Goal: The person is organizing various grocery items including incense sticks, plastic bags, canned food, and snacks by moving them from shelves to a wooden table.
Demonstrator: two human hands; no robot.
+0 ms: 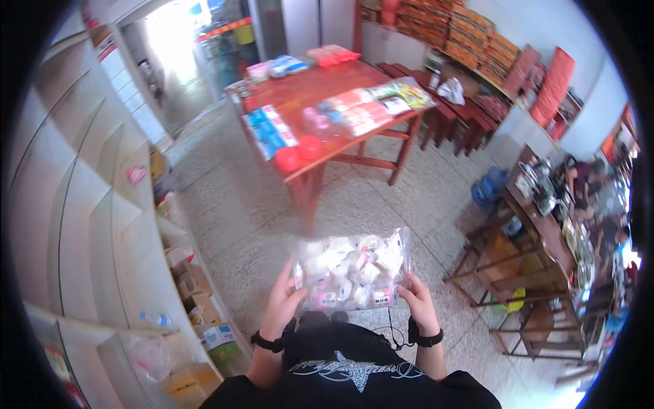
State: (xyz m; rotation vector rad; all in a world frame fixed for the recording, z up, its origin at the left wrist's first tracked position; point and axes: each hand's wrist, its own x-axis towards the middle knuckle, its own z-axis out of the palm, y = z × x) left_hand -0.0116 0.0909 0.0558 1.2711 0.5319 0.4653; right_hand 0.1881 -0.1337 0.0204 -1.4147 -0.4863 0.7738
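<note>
Head view: clear bag, lower centre — left hand grips left edge, right hand grips right.

Glossy clear plastic bag; shiny reddish wooden table; speckled floor.

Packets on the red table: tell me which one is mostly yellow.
The yellow packet at the right-hand corner of the table; no other there is mainly yellow, and those in its row are mostly pink, white or greenish.
</note>
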